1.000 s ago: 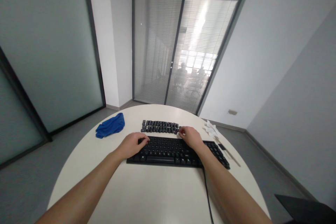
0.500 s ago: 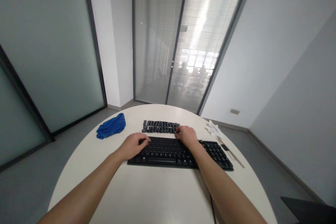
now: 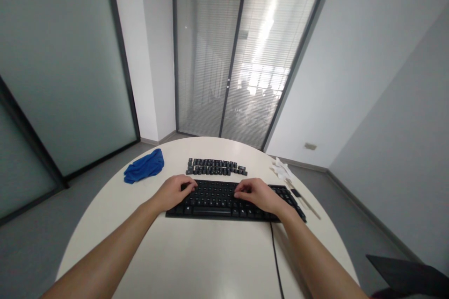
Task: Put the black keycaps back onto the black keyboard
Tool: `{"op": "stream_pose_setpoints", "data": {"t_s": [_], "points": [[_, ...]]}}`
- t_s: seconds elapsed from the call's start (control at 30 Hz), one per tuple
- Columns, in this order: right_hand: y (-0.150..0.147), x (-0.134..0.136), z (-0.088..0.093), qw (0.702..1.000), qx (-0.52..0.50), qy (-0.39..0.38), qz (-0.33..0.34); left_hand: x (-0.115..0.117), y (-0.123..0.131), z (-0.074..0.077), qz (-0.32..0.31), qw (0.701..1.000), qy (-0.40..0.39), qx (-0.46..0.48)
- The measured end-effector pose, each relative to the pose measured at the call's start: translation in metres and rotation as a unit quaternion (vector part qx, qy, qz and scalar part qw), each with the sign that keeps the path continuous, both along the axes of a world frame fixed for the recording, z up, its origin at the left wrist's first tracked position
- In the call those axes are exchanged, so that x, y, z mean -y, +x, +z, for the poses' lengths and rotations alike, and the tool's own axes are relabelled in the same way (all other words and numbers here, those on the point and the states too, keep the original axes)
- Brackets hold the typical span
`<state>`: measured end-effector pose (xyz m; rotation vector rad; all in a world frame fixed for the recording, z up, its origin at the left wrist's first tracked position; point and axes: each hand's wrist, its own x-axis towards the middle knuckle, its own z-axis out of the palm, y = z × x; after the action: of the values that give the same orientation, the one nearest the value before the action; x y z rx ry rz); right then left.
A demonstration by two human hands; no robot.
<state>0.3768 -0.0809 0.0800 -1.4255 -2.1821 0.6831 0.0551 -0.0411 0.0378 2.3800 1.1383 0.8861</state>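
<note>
A black keyboard (image 3: 212,211) lies on the round table, its cable running toward me. My left hand (image 3: 176,191) grips the keyboard's upper left end, with fingers curled and the thumb over the keys. Over the right part of the letter keys is my right hand (image 3: 257,193), thumb and fingertips drawn together in a pinch. Whatever may sit between those fingertips is too small to make out. Loose black keycaps (image 3: 210,170) are laid out in rows just behind the keyboard.
A crumpled blue cloth (image 3: 144,166) lies at the table's left. To the right are a white crumpled tissue or cloth (image 3: 281,169) and a thin brush-like stick (image 3: 308,204). The black cable (image 3: 276,261) crosses the table's near side. Beyond stands a glass door with blinds (image 3: 210,65).
My right hand has come back from the right end of the keycap rows to above the keyboard's keys. My left hand stays at the keyboard's left end. The view has shifted slightly.
</note>
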Motion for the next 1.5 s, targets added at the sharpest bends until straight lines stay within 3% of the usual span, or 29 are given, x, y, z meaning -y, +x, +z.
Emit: {"op": "stream_pose_setpoints", "data": {"t_s": [0.37, 1.03, 1.27, 1.5], "points": [[0.013, -0.005, -0.012, 0.999, -0.017, -0.035, 0.026, -0.001, 0.001, -0.002, 0.002, 1.0, -0.004, 0.002], [0.008, 0.008, 0.012, 0.987, 0.115, 0.045, 0.101, 0.001, 0.002, 0.002, 0.002, 1.0, 0.004, -0.009], [-0.001, 0.004, 0.0, 0.996, 0.08, 0.03, 0.008, 0.0, 0.002, 0.0, 0.002, 1.0, 0.003, -0.01], [0.005, -0.005, -0.012, 0.995, 0.046, 0.094, 0.005, 0.0, 0.002, 0.0, 0.002, 1.0, 0.006, -0.013]]}}
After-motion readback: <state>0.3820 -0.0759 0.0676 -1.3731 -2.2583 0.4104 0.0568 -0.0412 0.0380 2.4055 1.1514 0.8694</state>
